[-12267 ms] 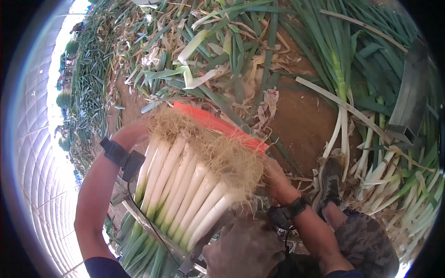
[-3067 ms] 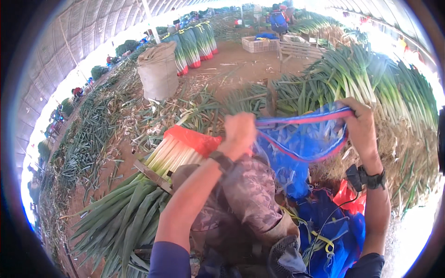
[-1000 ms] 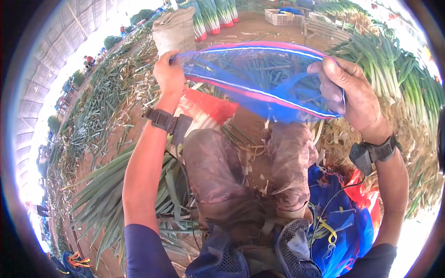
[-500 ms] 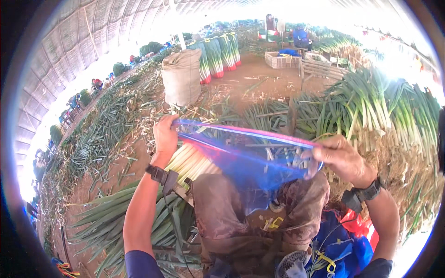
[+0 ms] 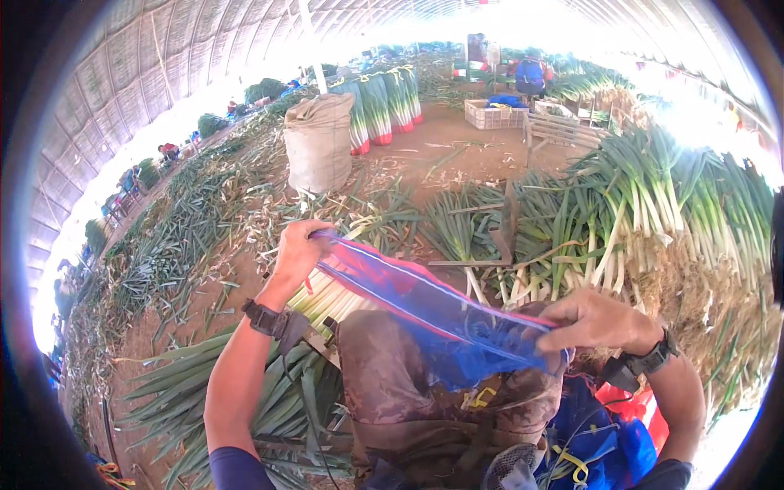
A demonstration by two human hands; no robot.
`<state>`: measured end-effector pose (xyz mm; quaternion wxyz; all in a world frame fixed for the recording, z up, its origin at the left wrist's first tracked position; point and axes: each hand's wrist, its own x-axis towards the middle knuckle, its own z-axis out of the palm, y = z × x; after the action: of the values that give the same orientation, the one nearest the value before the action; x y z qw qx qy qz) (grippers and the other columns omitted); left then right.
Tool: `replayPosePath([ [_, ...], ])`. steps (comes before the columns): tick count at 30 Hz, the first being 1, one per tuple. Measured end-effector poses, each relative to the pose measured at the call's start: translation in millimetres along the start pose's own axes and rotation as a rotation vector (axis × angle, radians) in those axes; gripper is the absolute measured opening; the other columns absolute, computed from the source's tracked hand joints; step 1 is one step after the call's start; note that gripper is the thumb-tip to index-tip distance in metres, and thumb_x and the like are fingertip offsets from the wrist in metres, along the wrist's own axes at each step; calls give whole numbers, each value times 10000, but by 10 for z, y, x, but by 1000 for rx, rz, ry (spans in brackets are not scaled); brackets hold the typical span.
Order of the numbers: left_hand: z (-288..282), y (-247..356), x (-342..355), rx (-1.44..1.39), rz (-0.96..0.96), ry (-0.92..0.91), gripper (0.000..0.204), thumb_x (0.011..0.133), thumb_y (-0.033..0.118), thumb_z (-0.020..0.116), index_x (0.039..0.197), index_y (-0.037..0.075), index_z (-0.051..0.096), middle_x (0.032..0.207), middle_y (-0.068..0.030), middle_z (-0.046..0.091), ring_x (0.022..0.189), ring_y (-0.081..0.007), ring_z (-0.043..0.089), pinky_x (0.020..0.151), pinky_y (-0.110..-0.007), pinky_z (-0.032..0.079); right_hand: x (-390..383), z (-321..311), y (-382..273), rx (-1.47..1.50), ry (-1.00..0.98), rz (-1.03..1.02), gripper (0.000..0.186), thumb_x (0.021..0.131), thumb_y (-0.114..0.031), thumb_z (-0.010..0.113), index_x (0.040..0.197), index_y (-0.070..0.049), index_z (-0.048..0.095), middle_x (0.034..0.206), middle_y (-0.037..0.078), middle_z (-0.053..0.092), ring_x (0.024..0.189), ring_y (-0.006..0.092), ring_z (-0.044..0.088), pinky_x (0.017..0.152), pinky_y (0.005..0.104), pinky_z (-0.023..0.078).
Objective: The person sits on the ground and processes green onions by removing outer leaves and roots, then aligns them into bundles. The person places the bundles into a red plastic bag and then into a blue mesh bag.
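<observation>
A blue mesh bag [image 5: 425, 309] with red and white stripes along its edges is stretched between my two hands, above my knees. My left hand [image 5: 299, 251] is closed on its upper left end. At its right end my right hand [image 5: 594, 325] pinches the mesh. Just below the left hand, trimmed white leek stalks [image 5: 328, 296] lie beside my left knee, and their green leaves [image 5: 229, 400] spread to the lower left. The bag covers part of my knees.
Untrimmed leeks [image 5: 653, 204] with roots are heaped on the right. A metal frame [image 5: 508, 237] stands ahead. Farther off are a beige sack [image 5: 318, 147], bundled leeks [image 5: 380, 106], a crate [image 5: 495, 116] and a person in blue [image 5: 531, 75]. More blue mesh [image 5: 588, 433] lies by my right leg.
My right hand has come down and slightly inward, and my left hand has shifted a little. The bag now slants more steeply to the lower right, with less of it hanging between my knees.
</observation>
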<state>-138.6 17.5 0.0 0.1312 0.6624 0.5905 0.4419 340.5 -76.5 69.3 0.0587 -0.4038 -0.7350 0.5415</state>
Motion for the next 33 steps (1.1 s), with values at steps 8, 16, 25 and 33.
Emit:
replayPosePath([
  [8, 13, 345, -95, -151, -27, -176, 248, 849, -65, 647, 1082, -51, 733, 890, -101, 753, 777, -179, 755, 720, -311, 617, 44, 340, 65, -203, -225, 151, 437, 993, -380, 676, 1082, 46, 713, 794, 111, 742, 687, 178, 729, 656, 334, 572],
  [16, -3, 333, -136, -75, -5, -170, 266, 807, -73, 659, 1062, -71, 733, 892, -138, 756, 805, -209, 759, 734, -321, 610, -64, 303, 215, -131, -134, 93, 420, 1079, -355, 553, 1090, 29, 723, 776, 95, 755, 664, 166, 727, 637, 318, 564],
  [25, 23, 306, -220, 33, 13, -183, 272, 765, -61, 697, 1030, -46, 757, 875, -145, 763, 781, -203, 745, 748, -330, 577, -215, 152, 332, 79, -9, 40, 462, 1075, -417, 563, 1225, -11, 723, 845, 37, 764, 753, 91, 711, 579, 249, 519],
  [33, 65, 269, -229, 215, 113, -158, 282, 756, -10, 747, 1037, -17, 766, 936, -197, 756, 854, -281, 743, 801, -369, 560, -255, 171, 395, 432, 72, -41, 540, 1063, -405, 581, 1337, 58, 624, 991, 119, 751, 830, 171, 759, 509, 221, 538],
])
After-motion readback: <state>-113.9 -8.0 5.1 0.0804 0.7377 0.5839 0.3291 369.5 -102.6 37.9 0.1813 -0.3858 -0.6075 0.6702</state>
